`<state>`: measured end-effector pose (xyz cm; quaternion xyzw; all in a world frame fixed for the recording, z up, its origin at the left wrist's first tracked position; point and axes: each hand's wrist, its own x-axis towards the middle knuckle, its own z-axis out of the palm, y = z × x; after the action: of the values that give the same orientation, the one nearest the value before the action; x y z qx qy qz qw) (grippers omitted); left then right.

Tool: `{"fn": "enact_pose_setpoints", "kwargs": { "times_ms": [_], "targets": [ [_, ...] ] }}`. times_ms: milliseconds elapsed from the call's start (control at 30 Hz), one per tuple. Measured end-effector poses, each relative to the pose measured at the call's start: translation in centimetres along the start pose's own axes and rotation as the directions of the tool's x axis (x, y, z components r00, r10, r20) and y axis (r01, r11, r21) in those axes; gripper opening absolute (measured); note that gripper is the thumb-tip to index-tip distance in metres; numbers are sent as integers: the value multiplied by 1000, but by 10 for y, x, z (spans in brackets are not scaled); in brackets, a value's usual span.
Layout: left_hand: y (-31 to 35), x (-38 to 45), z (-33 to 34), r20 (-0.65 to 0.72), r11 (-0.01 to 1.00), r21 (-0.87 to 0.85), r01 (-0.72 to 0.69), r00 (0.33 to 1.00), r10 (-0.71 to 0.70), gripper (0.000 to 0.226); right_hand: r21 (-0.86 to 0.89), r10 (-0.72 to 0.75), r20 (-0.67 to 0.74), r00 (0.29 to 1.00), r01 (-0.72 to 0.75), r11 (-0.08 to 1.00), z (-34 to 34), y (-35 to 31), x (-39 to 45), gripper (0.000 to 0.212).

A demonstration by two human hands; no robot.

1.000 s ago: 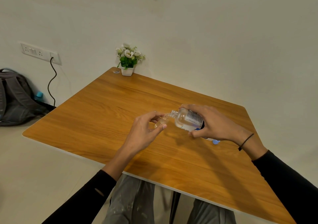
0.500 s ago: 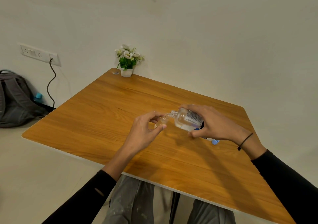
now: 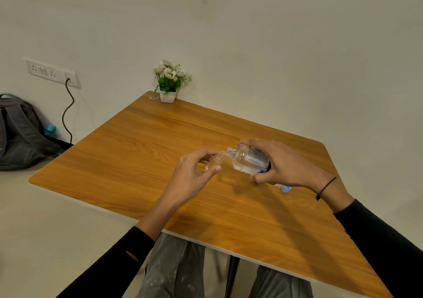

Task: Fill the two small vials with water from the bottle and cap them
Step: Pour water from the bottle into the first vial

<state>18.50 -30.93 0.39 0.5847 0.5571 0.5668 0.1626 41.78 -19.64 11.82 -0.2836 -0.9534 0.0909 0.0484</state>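
My right hand (image 3: 283, 166) grips a clear labelled water bottle (image 3: 248, 159), tipped nearly flat with its open neck pointing left. That neck meets the mouth of a small clear vial (image 3: 216, 161), tilted and pinched between the thumb and fingers of my left hand (image 3: 193, 176) above the wooden table (image 3: 142, 151). A small blue cap (image 3: 286, 188) lies on the table just below my right wrist. A second vial is not visible; my hands may hide it.
A white pot of artificial flowers (image 3: 169, 82) stands at the table's far corner, with a tiny object (image 3: 153, 97) beside it. A grey backpack (image 3: 20, 133) leans by the wall on the floor at left, under a socket strip (image 3: 52, 73) with a dangling cable.
Both hands stay almost still with the bottle tipped to the vial. The camera view has shifted slightly.
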Motion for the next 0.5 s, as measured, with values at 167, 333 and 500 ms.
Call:
{"fn": "enact_pose_setpoints", "kwargs": {
  "times_ms": [167, 333, 500],
  "targets": [
    [0, 0, 0, 5, 1000, 0, 2, 1000, -2, 42, 1, -6, -6, 1000, 6, 1000, 1, 0, 0, 83],
    [1, 0, -1, 9, 1000, 14, -2, 1000, 2, 44, 4, -1, -2, 1000, 1, 1000, 1, 0, 0, 84],
    [0, 0, -1, 12, 1000, 20, 8, 1000, -9, 43, 2, 7, -11, 1000, -7, 1000, 1, 0, -2, 86]
  ]
}}
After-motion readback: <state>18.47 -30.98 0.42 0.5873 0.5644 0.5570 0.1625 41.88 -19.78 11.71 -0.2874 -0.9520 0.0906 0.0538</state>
